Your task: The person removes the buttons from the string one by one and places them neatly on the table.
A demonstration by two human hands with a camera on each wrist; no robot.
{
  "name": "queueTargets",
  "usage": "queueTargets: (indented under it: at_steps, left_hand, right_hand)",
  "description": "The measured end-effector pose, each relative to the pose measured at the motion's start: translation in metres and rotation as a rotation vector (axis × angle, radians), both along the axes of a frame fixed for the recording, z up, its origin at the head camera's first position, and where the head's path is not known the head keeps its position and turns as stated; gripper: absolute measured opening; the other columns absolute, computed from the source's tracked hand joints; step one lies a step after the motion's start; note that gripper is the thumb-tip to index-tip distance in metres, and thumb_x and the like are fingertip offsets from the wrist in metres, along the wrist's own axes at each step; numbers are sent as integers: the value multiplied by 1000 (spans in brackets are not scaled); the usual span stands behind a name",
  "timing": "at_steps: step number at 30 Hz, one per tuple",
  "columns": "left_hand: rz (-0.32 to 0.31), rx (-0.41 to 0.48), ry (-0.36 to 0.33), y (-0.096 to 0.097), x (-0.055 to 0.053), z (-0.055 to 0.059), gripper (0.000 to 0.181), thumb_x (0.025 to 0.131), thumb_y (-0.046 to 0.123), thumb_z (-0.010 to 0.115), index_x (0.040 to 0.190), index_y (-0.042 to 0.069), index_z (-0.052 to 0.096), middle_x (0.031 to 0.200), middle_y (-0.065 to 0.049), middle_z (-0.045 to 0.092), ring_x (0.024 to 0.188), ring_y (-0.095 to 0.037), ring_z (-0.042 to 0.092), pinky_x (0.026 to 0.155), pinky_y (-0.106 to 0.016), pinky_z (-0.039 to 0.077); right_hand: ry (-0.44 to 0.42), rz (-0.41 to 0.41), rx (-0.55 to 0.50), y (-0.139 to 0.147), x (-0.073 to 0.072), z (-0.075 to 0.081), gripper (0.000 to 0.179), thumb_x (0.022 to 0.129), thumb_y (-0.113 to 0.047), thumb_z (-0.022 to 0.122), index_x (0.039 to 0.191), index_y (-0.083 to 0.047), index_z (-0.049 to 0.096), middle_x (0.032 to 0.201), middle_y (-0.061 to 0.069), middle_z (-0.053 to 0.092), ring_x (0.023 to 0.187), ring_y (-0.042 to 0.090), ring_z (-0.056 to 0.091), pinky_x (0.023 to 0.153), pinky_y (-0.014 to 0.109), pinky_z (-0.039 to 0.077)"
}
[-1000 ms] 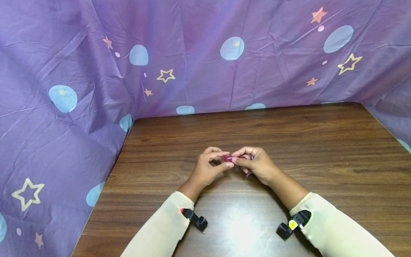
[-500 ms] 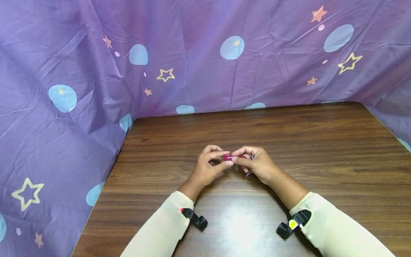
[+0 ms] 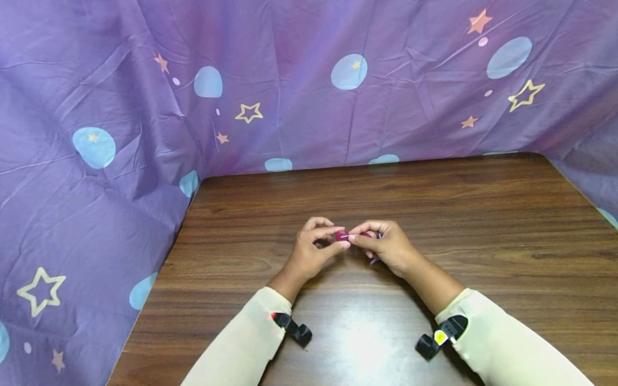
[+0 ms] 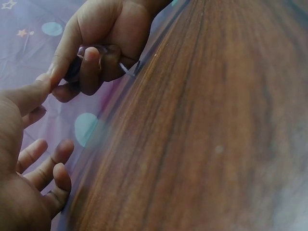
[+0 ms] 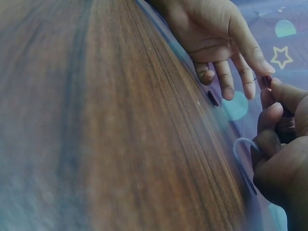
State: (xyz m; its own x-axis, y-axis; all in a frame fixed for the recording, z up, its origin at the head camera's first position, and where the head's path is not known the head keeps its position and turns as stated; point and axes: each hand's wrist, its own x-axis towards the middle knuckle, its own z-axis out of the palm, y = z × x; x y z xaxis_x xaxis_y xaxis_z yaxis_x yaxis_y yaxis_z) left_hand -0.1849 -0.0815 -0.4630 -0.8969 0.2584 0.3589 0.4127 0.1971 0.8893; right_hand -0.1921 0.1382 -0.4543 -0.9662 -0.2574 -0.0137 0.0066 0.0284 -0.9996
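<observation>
Over the middle of the table, my left hand [image 3: 309, 249] pinches a small round magenta piece [image 3: 341, 236] between thumb and forefinger, its other fingers spread loosely. Fingertip to fingertip with it, my right hand [image 3: 390, 249] pinches a thin purple cord [image 5: 244, 140] that lies against this piece. Another reddish piece [image 3: 368, 235] sits within my right hand's curled fingers, mostly hidden; it looks dark in the wrist views. A loop and tail of the cord hang below the right palm. Whether the cord passes through the magenta piece, I cannot tell.
The brown wood-grain table [image 3: 434, 203] spreads under both hands. A purple curtain [image 3: 299, 64] with stars and blue spots hangs behind it and on both sides. Black wrist cameras sit at the pale sleeves [image 3: 236, 338]. A small dark sliver [image 5: 212, 98] appears near the table edge.
Both hands stay almost in place with the same grips. The magenta piece and left fingertips have shifted very slightly.
</observation>
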Motion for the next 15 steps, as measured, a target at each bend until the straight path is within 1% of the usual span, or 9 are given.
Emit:
queueTargets:
  at_steps: [3,9,13,15]
  left_hand:
    - [1,0,-6,0,0,0,34,90,6,89,122,-1,81,127,-21,61,98,-38,74,87,-28,62]
    - [-2,-3,-23,-1,0,1,36,89,5,89,124,-1,80,130,-20,60,101,-37,74,90,-34,64]
    - [-2,-5,-32,-2,0,1,37,89,5,89,125,0,80,131,-19,60,103,-37,74,91,-32,63]
    - [1,-5,-39,-2,0,1,37,90,6,89,125,0,80,132,-19,59,104,-38,74,89,-29,62]
  right_hand:
    - [10,0,-1,0,0,0,10,96,-6,81,96,-15,83,61,-8,58,53,6,52,45,22,45]
    - [13,-9,-1,0,-1,-1,12,97,-4,79,95,-15,82,62,-8,57,53,6,51,46,22,45]
    - [9,-15,-5,0,-1,-1,13,98,-4,79,94,-16,82,62,-9,58,54,6,52,46,22,45]
    - [7,-18,-11,0,-1,0,14,97,-5,79,93,-18,82,63,-9,58,54,6,52,47,21,45]
